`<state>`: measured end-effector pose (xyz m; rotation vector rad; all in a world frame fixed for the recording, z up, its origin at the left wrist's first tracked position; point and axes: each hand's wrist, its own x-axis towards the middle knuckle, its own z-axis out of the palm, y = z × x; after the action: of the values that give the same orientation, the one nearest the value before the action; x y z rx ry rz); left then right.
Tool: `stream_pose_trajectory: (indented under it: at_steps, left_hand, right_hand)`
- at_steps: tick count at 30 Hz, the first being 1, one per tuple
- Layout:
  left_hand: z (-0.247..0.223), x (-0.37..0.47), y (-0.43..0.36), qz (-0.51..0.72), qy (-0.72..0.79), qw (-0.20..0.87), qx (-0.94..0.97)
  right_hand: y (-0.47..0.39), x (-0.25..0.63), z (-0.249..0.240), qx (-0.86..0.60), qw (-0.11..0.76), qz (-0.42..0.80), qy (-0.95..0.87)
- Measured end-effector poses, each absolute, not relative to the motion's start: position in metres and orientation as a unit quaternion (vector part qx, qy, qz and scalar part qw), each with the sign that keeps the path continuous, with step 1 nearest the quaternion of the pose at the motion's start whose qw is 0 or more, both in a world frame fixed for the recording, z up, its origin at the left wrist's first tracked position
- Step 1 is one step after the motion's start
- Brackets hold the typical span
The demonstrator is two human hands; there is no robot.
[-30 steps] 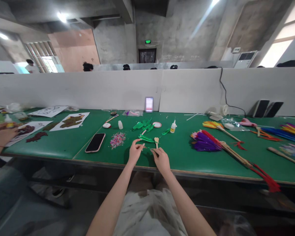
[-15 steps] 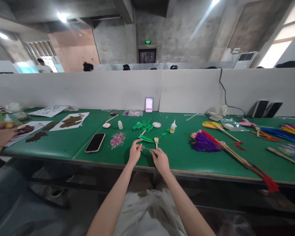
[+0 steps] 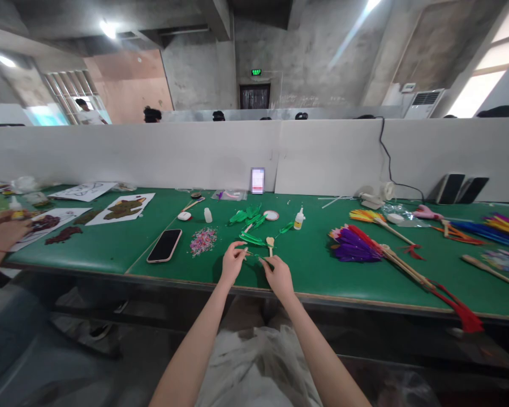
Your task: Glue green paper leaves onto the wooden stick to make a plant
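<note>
Near the table's front edge, my left hand pinches one end of a thin green piece, which looks like a feather. The fingers of my right hand close on its other end. Just beyond my right fingers lies a pale wooden stick with a rounded head. Green feathers are spread behind my hands, beside a round white lid or dish. A small glue bottle stands upright to their right. Left of my hands is a pile of pink and mixed-colour bits.
A phone lies left on the green table. Purple and red feather bundles lie right. A white bottle and an upright phone stand farther back. Another person's hands work over paper at far left.
My hands have barely moved; a little more of the green piece shows between my fingers. A person in the far background has shifted to the right.
</note>
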<state>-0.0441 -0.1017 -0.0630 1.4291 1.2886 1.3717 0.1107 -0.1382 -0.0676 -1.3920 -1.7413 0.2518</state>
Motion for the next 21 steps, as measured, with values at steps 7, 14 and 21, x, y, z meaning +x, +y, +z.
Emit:
stream_pose_trajectory:
  at_steps: [7, 14, 21]
  left_hand:
    - [-0.0626, -0.0443, -0.1011, 0.536, 0.515, 0.351, 0.569]
    - [-0.062, -0.044, -0.1011, 0.529, 0.521, 0.341, 0.577]
    - [-0.06, -0.0424, -0.1026, 0.529, 0.518, 0.348, 0.575]
  right_hand:
    - [-0.1346, 0.1128, -0.0682, -0.557, 0.428, 0.138, -0.698]
    - [-0.1307, 0.1143, -0.0708, -0.556, 0.441, 0.171, -0.683]
    - [-0.13, 0.1167, -0.0707, -0.555, 0.472, 0.19, -0.659]
